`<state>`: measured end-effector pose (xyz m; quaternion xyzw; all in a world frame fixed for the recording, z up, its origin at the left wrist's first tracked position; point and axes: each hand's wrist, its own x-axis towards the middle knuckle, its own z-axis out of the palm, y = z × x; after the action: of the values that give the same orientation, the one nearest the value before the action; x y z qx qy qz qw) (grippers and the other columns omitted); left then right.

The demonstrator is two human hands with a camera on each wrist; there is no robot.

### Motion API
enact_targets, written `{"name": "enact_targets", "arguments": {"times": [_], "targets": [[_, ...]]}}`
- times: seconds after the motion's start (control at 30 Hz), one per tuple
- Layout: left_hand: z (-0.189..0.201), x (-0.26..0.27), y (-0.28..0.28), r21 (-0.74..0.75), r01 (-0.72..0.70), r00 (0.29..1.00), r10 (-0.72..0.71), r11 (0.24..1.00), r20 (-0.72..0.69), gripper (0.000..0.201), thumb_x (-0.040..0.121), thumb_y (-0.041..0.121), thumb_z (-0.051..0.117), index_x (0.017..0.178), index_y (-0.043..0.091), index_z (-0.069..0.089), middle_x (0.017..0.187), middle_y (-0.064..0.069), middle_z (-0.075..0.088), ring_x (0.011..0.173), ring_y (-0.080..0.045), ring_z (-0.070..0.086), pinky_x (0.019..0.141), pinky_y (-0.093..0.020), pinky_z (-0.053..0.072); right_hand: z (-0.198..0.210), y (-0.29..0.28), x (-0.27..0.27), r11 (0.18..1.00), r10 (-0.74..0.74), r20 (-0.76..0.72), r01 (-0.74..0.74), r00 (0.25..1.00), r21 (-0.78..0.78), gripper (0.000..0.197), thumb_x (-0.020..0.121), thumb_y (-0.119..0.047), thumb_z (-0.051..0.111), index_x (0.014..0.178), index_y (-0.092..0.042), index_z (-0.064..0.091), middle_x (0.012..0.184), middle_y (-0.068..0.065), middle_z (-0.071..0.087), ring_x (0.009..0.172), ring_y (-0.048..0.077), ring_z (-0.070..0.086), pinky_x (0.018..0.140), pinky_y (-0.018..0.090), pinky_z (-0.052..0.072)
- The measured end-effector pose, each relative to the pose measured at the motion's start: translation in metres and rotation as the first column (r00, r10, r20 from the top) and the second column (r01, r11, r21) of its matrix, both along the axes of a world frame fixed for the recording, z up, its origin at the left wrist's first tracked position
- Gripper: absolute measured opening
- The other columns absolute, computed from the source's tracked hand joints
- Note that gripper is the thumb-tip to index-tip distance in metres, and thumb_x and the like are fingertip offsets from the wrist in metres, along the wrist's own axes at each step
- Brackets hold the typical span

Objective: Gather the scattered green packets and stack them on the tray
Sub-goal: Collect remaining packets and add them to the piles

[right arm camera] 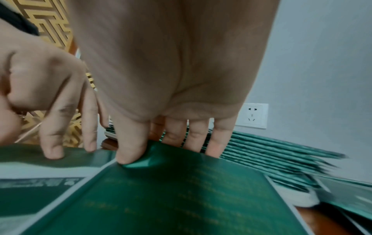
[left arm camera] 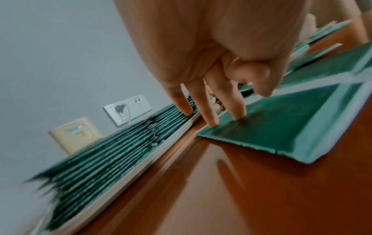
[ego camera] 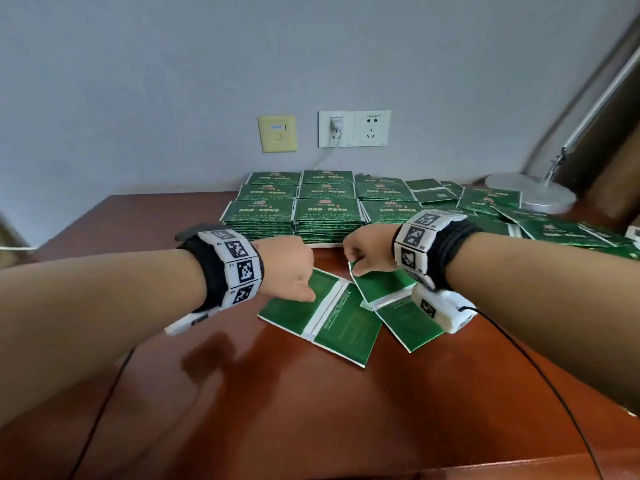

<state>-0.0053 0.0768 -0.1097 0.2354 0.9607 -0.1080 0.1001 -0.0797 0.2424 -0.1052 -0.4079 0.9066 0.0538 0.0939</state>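
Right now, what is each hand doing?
Left hand: open, straight fingertips press the left packet.
Right hand: thumb and fingers pinch the right packet.

Stacked packets (left arm camera: 104, 159) blur; their print unreadable.

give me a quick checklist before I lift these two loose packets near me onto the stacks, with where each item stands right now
1. Left hand on its packet: ok, straight fingertips press its far edge; not gripped yet.
2. Right hand has its packet: ok, thumb and fingers pinch its far edge, which buckles.
3. Packets separate: not ok, the right one overlaps another packet.
4. Stacks tidy enough to take more: ok in the head view.
5. Tray rim visible under the stacks: ok.
6. Room on a stack top: cannot tell which is lowest.
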Motion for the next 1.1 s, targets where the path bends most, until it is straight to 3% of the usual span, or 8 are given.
{"name": "enact_targets", "arguments": {"times": [0.07,0.17,0.37,0.53,0.7,0.83,1.0,1.1], "targets": [[0.001,0.003,-0.001,0.042,-0.081,0.996,0.083,0.996,-0.044,0.052,0.09,0.045,0.053,0.052,0.012,0.042,0.052,-0.002,0.042,0.049,-0.018,0.037,0.065,-0.038,0.049,0.001,-0.009,0.0,1.0,-0.006,-0.012,0.006,1.0,-0.011,0.013,0.09,-0.025,0.061,0.09,-0.018,0.049,0.073,-0.009,0.045,0.078,0.018,0.048,0.067,0.025,0.035],[-0.004,0.005,-0.005,0.036,-0.231,0.968,0.233,0.972,-0.097,0.038,0.085,0.056,0.057,0.082,0.018,0.055,0.081,0.001,0.06,0.073,-0.017,0.056,0.07,-0.036,0.051,0.004,-0.014,0.001,0.999,-0.032,-0.03,0.03,0.999,-0.037,0.013,0.092,-0.027,0.058,0.095,-0.019,0.048,0.083,-0.006,0.051,0.08,0.018,0.049,0.068,0.026,0.035],[-0.018,0.016,-0.003,-0.196,-0.597,0.796,0.605,0.778,-0.023,0.093,0.077,0.085,0.032,0.13,0.01,0.048,0.131,-0.016,0.046,0.113,-0.032,0.052,0.088,-0.04,0.043,0.017,-0.002,0.007,0.99,-0.141,0.044,0.141,0.989,0.017,0.05,0.085,-0.036,0.066,0.129,-0.02,0.047,0.123,0.0,0.053,0.093,0.018,0.052,0.074,0.026,0.039],[-0.007,0.015,0.007,-0.112,-0.617,0.766,0.627,0.779,0.141,0.086,0.082,0.074,0.045,0.126,0.002,0.053,0.112,-0.007,0.059,0.093,-0.02,0.055,0.067,-0.025,0.041,0.022,0.008,0.012,0.969,-0.174,0.055,0.161,0.983,0.187,0.072,0.083,-0.011,0.067,0.145,-0.021,0.032,0.137,0.004,0.047,0.06,0.007,0.041,0.048,0.019,0.032],[0.001,0.01,0.018,-0.021,-0.662,0.732,0.652,0.749,0.2,0.072,0.082,0.058,0.063,0.129,0.005,0.048,0.114,-0.004,0.057,0.098,-0.019,0.055,0.081,-0.028,0.045,0.019,0.012,0.017,0.966,-0.13,-0.018,0.13,0.991,0.224,0.067,0.082,-0.018,0.072,0.139,-0.019,0.04,0.131,0.002,0.05,0.099,0.019,0.053,0.071,0.024,0.039],[0.004,0.009,0.025,-0.009,-0.666,0.729,0.654,0.746,0.203,0.064,0.083,0.049,0.068,0.127,0.007,0.047,0.108,-0.003,0.053,0.095,-0.019,0.053,0.078,-0.028,0.043,0.018,0.015,0.015,0.983,-0.129,-0.01,0.129,0.992,0.132,0.062,0.08,-0.017,0.074,0.134,-0.015,0.044,0.122,0.003,0.055,0.099,0.019,0.054,0.075,0.025,0.042],[0.002,0.0,0.024,0.066,-0.66,0.749,0.65,0.748,0.131,0.032,0.083,0.024,0.07,0.08,0.019,0.039,0.086,0.001,0.043,0.073,-0.014,0.045,0.064,-0.021,0.04,0.024,0.016,0.011,0.991,-0.13,-0.054,0.132,0.99,0.034,0.035,0.081,-0.013,0.067,0.114,-0.013,0.053,0.099,0.002,0.057,0.087,0.021,0.054,0.066,0.025,0.041],[0.014,-0.002,0.02,0.126,-0.615,0.785,0.62,0.778,0.001,0.02,0.086,0.007,0.061,0.087,0.016,0.043,0.076,0.001,0.039,0.062,-0.011,0.037,0.05,-0.018,0.031,0.028,0.016,0.005,0.991,-0.132,-0.089,0.128,0.987,-0.049,0.019,0.079,-0.008,0.061,0.09,-0.016,0.048,0.08,-0.003,0.048,0.076,0.02,0.045,0.053,0.024,0.033]]}}
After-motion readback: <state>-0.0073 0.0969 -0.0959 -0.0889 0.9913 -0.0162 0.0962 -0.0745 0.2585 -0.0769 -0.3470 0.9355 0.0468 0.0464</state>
